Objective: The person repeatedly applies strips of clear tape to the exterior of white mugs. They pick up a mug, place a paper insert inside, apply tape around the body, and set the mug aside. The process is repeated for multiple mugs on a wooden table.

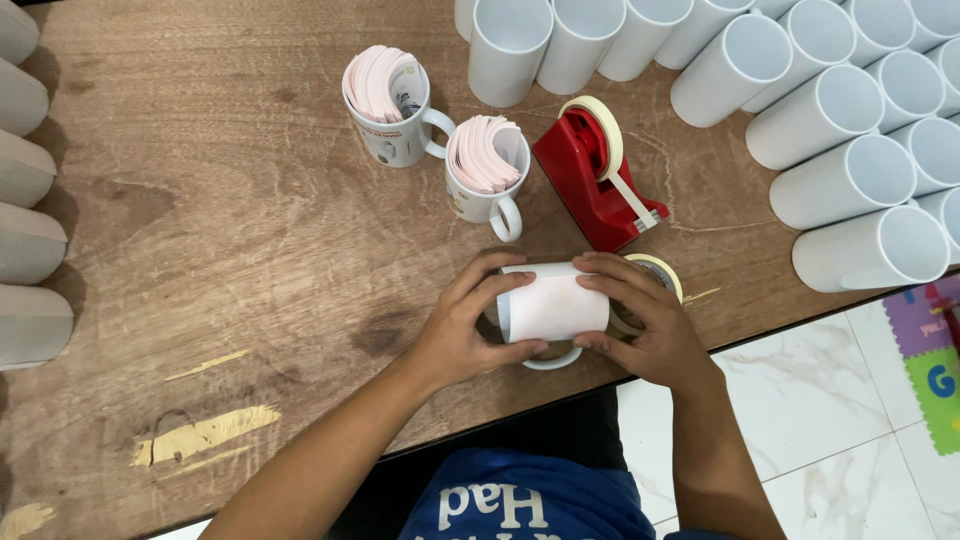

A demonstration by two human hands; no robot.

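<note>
Both my hands hold a white mug (552,360) wrapped in a white paper sheet (553,303) near the table's front edge. My left hand (462,325) grips the mug's left side, its fingers over the paper. My right hand (645,320) presses the paper on the right side. The mug's handle points toward me. A roll of tape (662,272) lies under my right hand.
A red tape dispenser (592,172) stands just behind my hands. Two white mugs (395,105) (486,170) stuffed with pink paper sheets stand at the centre. Several white mugs (840,110) lie in rows at the back right, wrapped ones (28,240) along the left edge of the wooden table (220,230).
</note>
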